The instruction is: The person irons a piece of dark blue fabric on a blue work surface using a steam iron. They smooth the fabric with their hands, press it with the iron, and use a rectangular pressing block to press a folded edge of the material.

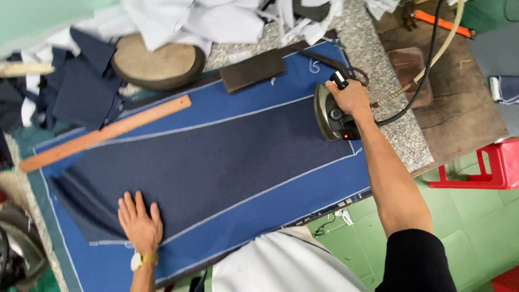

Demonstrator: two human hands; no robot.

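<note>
On the blue padded surface (324, 189) I see my left hand (140, 224) flat, fingers spread, on the soft, limp dark cloth (216, 162), while my right hand (351, 97) grips the heavy iron (332, 116) by its handle.

Right hand (352, 97) gripping iron (331, 114), left hand (140, 223) flat on navy fabric (216, 162)

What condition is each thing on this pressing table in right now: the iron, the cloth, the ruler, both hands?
Iron: on the cloth's far end, small red light lit, cord attached.
Right hand: closed around the iron's handle.
Left hand: flat, fingers spread, pressing on the cloth.
Dark navy cloth: spread flat, chalk-lined edges.
Blue table cover: laid flat under the cloth.
Wooden ruler: lying diagonally, untouched.
White fabric pile: crumpled at the table's back.
</note>
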